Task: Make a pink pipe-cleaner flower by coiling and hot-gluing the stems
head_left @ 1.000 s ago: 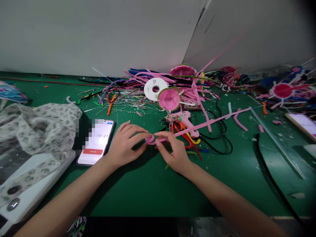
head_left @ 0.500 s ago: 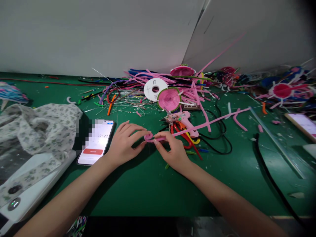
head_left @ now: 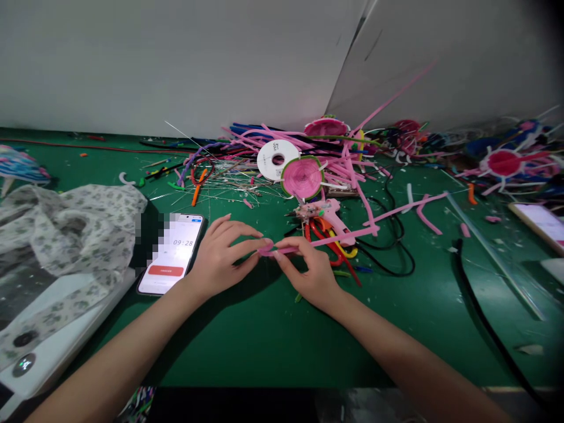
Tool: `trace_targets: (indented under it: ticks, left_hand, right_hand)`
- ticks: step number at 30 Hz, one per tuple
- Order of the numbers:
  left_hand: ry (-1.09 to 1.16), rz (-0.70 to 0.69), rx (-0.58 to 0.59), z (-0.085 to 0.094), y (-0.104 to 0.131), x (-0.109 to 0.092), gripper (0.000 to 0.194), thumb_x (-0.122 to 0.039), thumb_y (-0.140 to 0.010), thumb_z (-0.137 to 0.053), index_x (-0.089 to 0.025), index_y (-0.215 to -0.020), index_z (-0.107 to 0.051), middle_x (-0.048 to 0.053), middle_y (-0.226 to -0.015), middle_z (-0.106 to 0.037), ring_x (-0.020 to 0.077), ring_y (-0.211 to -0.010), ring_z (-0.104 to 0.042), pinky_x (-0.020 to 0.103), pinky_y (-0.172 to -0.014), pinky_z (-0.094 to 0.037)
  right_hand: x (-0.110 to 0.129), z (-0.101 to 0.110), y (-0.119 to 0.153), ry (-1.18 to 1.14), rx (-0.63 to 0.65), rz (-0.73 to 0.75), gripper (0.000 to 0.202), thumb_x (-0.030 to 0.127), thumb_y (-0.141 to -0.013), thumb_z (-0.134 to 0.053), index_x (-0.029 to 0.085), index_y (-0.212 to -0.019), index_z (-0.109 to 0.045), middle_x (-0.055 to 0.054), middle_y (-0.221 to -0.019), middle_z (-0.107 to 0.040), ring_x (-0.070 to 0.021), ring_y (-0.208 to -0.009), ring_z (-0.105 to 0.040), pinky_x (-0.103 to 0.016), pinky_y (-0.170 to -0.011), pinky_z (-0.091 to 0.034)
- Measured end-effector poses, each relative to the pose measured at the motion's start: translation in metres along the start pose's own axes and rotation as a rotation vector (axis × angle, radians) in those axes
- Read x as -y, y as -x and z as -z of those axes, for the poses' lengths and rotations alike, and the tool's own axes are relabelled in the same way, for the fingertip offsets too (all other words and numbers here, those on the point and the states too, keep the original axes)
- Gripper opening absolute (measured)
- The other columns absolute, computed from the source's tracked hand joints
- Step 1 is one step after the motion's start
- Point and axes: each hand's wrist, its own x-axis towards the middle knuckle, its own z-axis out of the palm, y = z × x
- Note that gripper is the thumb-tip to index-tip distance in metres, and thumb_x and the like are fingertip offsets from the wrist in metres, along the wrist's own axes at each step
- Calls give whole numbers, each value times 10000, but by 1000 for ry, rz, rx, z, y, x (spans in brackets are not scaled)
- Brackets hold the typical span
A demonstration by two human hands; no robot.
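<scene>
Thumb and forefinger of my left hand (head_left: 229,252) pinch the small coiled end of a pink pipe cleaner (head_left: 346,237). Close beside it, my right hand (head_left: 308,264) pinches the same strip just behind the coil. The strip's tail runs off to the right over a pink glue gun (head_left: 332,220). Fingers cover most of the coil. Under and beside the glue gun lie scissors or pliers with red and yellow handles (head_left: 337,249). Behind them rests a pink coiled disc with a green rim (head_left: 302,177), partly over a white spool (head_left: 273,158).
A phone (head_left: 171,252) showing a timer lies left of my hands, near a patterned cloth (head_left: 83,229) on a white device. Tangled pipe cleaners (head_left: 247,132) line the wall. A black cable (head_left: 409,258), a clear rod (head_left: 493,252) and another phone (head_left: 540,223) are at the right.
The left fingertips have closed over the pink coil, which showed more before. The strip's tail has shifted and bends near its middle. The timer went from 09:27 to 09:28.
</scene>
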Motion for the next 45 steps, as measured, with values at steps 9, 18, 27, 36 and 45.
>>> trace_targets:
  ticks: [9, 18, 27, 36, 45]
  left_hand:
    - [46, 7, 11, -2, 0, 0, 204, -146, -797, -631, -257, -966, -658, 10, -955, -684, 177, -899, -638, 431, -936, -417]
    - [74, 13, 36, -2, 1, -3, 208, -146, -786, -625, -241, -970, -643, 17, -963, -681, 180, -900, -635, 446, -962, -397]
    - [126, 43, 76, 0, 1, -6, 182, -212, -801, -633, -237, -981, -644, 24, -986, -674, 183, -931, -625, 446, -981, -372]
    - [94, 36, 39, -4, 0, -3, 84, -231, -845, -629, -247, -923, -656, 8, -957, -688, 165, -901, -631, 421, -950, -395]
    - [74, 31, 48, -3, -1, -5, 81, -238, -853, -623, -252, -929, -650, 5, -955, -687, 161, -892, -631, 420, -949, -398]
  right_hand:
    - [1, 1, 1, 33, 17, -40, 123, 261, -869, -553, 231, -988, -567, -1, -888, -688, -136, -801, -668, -248, -718, -503]
    - [2, 1, -2, 70, 15, -107, 116, 280, -857, -550, 236, -961, -578, 2, -858, -687, -156, -781, -660, -278, -709, -492]
    - [2, 1, 0, 67, -11, -125, 129, 275, -840, -575, 234, -962, -579, -2, -873, -683, -157, -790, -657, -287, -731, -505]
    - [-4, -4, -1, -45, -225, -170, 456, 317, -761, -700, 240, -1157, -488, -11, -859, -625, -161, -725, -633, -303, -665, -546]
    - [-3, -5, -5, -88, -306, -149, 395, 286, -776, -697, 272, -1129, -521, -14, -875, -592, -165, -767, -611, -346, -723, -561]
